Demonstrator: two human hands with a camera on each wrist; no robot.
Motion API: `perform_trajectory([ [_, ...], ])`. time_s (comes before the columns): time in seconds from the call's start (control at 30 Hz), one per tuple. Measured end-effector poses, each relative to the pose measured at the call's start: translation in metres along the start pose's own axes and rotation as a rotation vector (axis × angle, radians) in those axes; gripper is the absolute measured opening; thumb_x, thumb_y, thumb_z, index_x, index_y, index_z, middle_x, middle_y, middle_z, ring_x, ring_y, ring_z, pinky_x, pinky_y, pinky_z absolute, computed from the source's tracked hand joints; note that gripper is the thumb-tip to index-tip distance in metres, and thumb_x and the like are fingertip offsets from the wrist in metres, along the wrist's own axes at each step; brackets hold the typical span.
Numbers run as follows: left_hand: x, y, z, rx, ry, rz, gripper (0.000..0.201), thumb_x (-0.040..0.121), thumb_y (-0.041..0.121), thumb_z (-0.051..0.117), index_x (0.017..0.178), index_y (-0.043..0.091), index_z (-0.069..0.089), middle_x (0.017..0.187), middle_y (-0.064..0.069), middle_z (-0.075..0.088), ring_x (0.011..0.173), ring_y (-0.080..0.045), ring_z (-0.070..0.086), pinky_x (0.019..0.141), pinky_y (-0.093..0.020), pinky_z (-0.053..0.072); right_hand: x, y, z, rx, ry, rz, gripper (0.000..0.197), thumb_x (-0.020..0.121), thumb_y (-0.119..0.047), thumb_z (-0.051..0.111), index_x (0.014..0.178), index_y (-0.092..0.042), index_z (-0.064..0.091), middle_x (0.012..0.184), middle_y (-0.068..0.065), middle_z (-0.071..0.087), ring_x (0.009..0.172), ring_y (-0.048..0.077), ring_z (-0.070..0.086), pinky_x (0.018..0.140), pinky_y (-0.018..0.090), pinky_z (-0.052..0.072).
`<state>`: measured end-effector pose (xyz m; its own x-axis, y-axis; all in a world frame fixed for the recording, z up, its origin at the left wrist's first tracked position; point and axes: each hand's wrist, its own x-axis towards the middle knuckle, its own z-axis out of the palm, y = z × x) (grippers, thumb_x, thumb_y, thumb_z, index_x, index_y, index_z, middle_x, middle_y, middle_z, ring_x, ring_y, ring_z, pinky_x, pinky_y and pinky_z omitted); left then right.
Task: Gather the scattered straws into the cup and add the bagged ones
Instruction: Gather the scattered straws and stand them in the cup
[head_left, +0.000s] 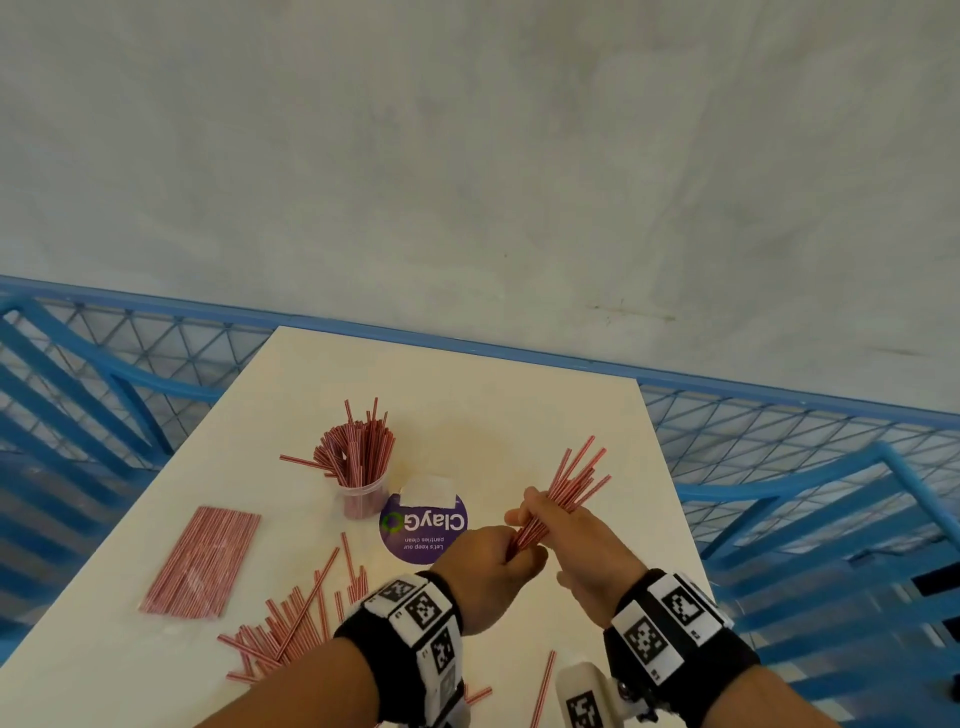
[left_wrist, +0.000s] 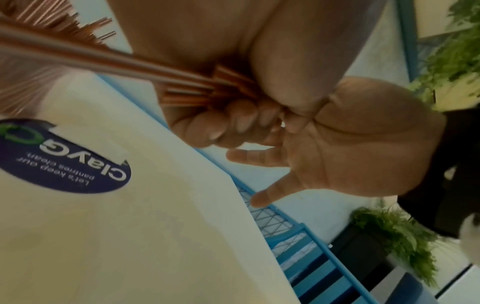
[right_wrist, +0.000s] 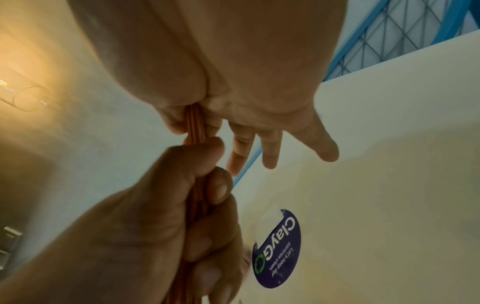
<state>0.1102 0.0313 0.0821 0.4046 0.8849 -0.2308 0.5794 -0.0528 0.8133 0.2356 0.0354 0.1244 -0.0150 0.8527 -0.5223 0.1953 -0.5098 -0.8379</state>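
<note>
**A:** Gripping what, and how firmly?

**B:** Clamping the near end of the bundle of straws (head_left: 574, 480) inside the curled fingers (right_wrist: 207, 205) of the left hand (head_left: 485, 566). Pinching the same bundle just beyond that fist, between thumb and forefinger of the right hand (head_left: 582, 545). Holding the other three right fingers (right_wrist: 270, 148) straight and spread, touching nothing.

**A:** Lying which way, relative to the fingers?

**B:** Running along one long axis, from the left fist outward and to the right, past the right pinch. Fanning loosely beyond the fingers, with uneven free ends, clear above the tabletop (head_left: 493, 405). Looking thin, stiff, red-and-white striped.

**A:** And aiming where?

**B:** Standing upright to the left of both sets of fingers and somewhat beyond them: the clear cup (head_left: 363, 501), already crowded with splayed straws. Sitting nearer to the left hand than to the right, with a round purple sticker (head_left: 423, 527) between the fingers and the cup. Judging from this, needing a swing leftward and a tilt toward upright before lowering in.

**A:** Waiting elsewhere?

**B:** Lying loose on the tabletop, on the near side of the left fingers: the scattered straws (head_left: 291, 623). Resting flat farther left, well apart from both hands: the bagged straws (head_left: 202, 561), apparently unopened.
</note>
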Motion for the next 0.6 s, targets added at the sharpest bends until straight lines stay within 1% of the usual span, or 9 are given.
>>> perform_trajectory([
  [0.07, 0.002, -0.005, 0.001, 0.108, 0.047, -0.009, 0.034, 0.094, 0.044, 0.043, 0.066, 0.025, 0.043, 0.057, 0.006, 0.045, 0.051, -0.011, 0.043, 0.053, -0.025, 0.034, -0.004, 0.000, 0.004, -0.018, 0.006, 0.002, 0.043, 0.098, -0.039, 0.042, 0.091, -0.004, 0.067, 0.105, 0.013, 0.069, 0.081, 0.006, 0.057, 0.068, 0.025, 0.036],
  [0.13, 0.003, -0.007, 0.003, 0.202, 0.063, 0.001, 0.031, 0.093, 0.047, 0.042, 0.074, 0.023, 0.047, 0.059, 0.007, 0.046, 0.054, -0.013, 0.047, 0.056, -0.026, 0.038, -0.005, 0.001, 0.008, -0.019, 0.021, 0.006, 0.043, 0.098, -0.037, 0.042, 0.092, -0.002, 0.067, 0.103, 0.017, 0.069, 0.085, 0.010, 0.060, 0.062, 0.022, 0.036],
  [0.17, 0.003, -0.008, 0.004, 0.245, 0.076, 0.010, 0.030, 0.094, 0.046, 0.041, 0.081, 0.020, 0.050, 0.061, 0.007, 0.047, 0.056, -0.014, 0.049, 0.057, -0.027, 0.040, -0.005, 0.002, 0.009, -0.006, 0.025, 0.003, 0.043, 0.098, -0.036, 0.043, 0.093, -0.001, 0.067, 0.105, 0.018, 0.069, 0.086, 0.011, 0.061, 0.064, 0.023, 0.037],
  [0.23, 0.002, -0.006, 0.004, 0.338, 0.104, 0.038, 0.032, 0.097, 0.042, 0.038, 0.099, 0.015, 0.053, 0.069, 0.003, 0.053, 0.063, -0.018, 0.054, 0.060, -0.028, 0.043, -0.006, 0.002, 0.010, 0.022, 0.025, -0.009, 0.040, 0.096, -0.035, 0.047, 0.095, -0.001, 0.068, 0.106, 0.014, 0.070, 0.084, 0.010, 0.061, 0.076, 0.029, 0.042],
  [0.3, 0.000, -0.003, -0.001, 0.423, 0.113, 0.044, 0.031, 0.098, 0.039, 0.035, 0.102, 0.013, 0.053, 0.081, -0.005, 0.061, 0.073, -0.024, 0.059, 0.066, -0.032, 0.047, -0.005, 0.002, 0.004, 0.086, 0.006, -0.038, 0.031, 0.093, -0.035, 0.054, 0.094, -0.008, 0.068, 0.102, 0.008, 0.073, 0.093, 0.014, 0.064, 0.092, 0.042, 0.044],
  [0.33, -0.002, -0.002, -0.004, 0.457, 0.106, 0.032, 0.031, 0.098, 0.038, 0.035, 0.098, 0.014, 0.054, 0.086, -0.008, 0.063, 0.078, -0.026, 0.061, 0.070, -0.034, 0.049, -0.005, 0.001, -0.001, 0.155, 0.003, -0.065, 0.025, 0.092, -0.032, 0.056, 0.095, -0.010, 0.066, 0.099, 0.006, 0.073, 0.096, 0.017, 0.065, 0.094, 0.046, 0.044],
  [0.4, -0.005, 0.000, -0.010, 0.515, 0.082, -0.001, 0.030, 0.096, 0.039, 0.035, 0.093, 0.016, 0.054, 0.090, -0.009, 0.064, 0.083, -0.028, 0.061, 0.076, -0.038, 0.051, -0.005, -0.006, -0.011, 0.310, 0.051, -0.137, 0.016, 0.093, -0.024, 0.055, 0.098, -0.010, 0.060, 0.093, 0.009, 0.072, 0.094, 0.024, 0.068, 0.091, 0.048, 0.049],
  [0.47, -0.006, 0.000, -0.014, 0.576, 0.060, -0.005, 0.030, 0.096, 0.040, 0.034, 0.092, 0.017, 0.054, 0.090, -0.009, 0.064, 0.084, -0.029, 0.060, 0.075, -0.038, 0.050, -0.006, -0.014, -0.018, 0.380, 0.148, -0.226, 0.012, 0.094, -0.018, 0.055, 0.101, -0.009, 0.059, 0.091, 0.013, 0.070, 0.088, 0.029, 0.069, 0.084, 0.047, 0.055],
  [0.6, -0.003, 0.005, -0.017, 0.671, 0.032, 0.031, 0.031, 0.097, 0.038, 0.034, 0.095, 0.015, 0.054, 0.092, -0.011, 0.064, 0.083, -0.030, 0.060, 0.069, -0.035, 0.044, -0.003, -0.015, -0.015, 0.277, 0.315, -0.372, 0.017, 0.095, -0.020, 0.053, 0.094, -0.009, 0.065, 0.086, 0.015, 0.068, 0.076, 0.026, 0.070, 0.069, 0.035, 0.058],
])
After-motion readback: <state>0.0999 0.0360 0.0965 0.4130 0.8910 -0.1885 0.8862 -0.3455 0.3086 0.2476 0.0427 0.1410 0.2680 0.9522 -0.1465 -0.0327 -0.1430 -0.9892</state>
